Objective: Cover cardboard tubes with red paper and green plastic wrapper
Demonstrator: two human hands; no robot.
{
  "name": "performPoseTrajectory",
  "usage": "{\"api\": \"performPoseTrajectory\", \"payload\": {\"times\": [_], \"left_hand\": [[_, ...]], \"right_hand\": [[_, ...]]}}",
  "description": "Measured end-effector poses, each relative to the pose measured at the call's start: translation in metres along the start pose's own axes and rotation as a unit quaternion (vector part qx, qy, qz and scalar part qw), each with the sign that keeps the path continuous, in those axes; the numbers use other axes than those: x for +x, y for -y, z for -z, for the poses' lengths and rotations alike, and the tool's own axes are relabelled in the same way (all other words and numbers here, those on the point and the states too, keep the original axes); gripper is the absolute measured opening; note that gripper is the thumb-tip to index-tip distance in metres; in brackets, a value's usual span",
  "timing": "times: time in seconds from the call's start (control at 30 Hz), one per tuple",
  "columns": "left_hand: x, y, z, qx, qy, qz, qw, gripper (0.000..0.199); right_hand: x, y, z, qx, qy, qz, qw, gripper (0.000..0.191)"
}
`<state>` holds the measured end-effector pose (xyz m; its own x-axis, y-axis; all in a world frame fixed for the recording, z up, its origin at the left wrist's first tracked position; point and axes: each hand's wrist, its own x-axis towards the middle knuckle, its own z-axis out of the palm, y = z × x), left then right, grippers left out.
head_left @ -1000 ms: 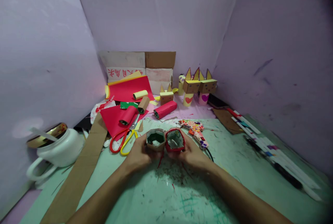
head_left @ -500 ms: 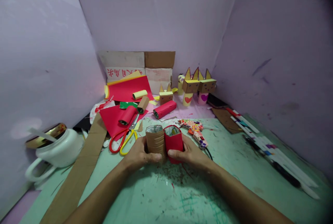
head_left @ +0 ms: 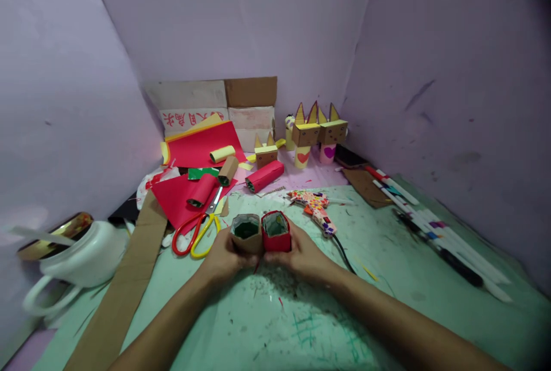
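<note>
My left hand (head_left: pixel 224 259) is wrapped round a brown cardboard tube (head_left: pixel 247 242), its open top facing up toward me. In my right hand (head_left: pixel 301 253) is a red paper-covered tube (head_left: pixel 276 239), held side by side with the brown one so the two rims touch or nearly touch. Both tubes show a pale lining inside and dark interiors. Left of my hands lie scissors (head_left: pixel 198 234) with red and yellow handles. Beyond the right hand rests a flower-patterned glue gun (head_left: pixel 316 210) with a black cord.
Red paper sheets (head_left: pixel 198 147) and small tubes, including a red tube (head_left: pixel 264 176), lie behind. Cat-faced cardboard figures (head_left: pixel 306 135) stand at the back. A long cardboard strip (head_left: pixel 129 279) and a white pot (head_left: pixel 88 259) are on the left, several markers (head_left: pixel 456 267) on the right.
Both tubes have tilted, so their open tops now face me more and less of their sides shows. The whole view has shifted, with things appearing slightly further left.
</note>
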<state>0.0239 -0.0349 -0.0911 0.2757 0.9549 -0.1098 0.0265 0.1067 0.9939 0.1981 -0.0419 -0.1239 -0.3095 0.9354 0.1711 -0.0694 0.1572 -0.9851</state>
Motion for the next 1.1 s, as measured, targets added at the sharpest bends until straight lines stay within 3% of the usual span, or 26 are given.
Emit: {"api": "performPoseTrajectory", "payload": {"times": [0.3,0.47,0.7,1.1], "left_hand": [[-0.002,0.001,-0.003,0.016,-0.015,0.011,1.000,0.041],[-0.004,0.002,-0.006,0.022,-0.030,0.008,0.999,0.045],[-0.004,0.000,-0.006,0.038,-0.024,0.008,0.999,0.036],[-0.002,0.004,-0.002,0.047,-0.017,0.009,0.999,0.044]], "right_hand": [[0.002,0.005,0.018,-0.058,0.025,-0.019,0.998,0.060],[-0.003,0.003,0.018,-0.112,0.032,-0.002,0.993,0.052],[-0.002,0.008,0.018,-0.140,0.056,-0.003,0.989,0.063],[-0.004,0.018,0.026,-0.157,0.067,0.010,0.985,0.073]]}}
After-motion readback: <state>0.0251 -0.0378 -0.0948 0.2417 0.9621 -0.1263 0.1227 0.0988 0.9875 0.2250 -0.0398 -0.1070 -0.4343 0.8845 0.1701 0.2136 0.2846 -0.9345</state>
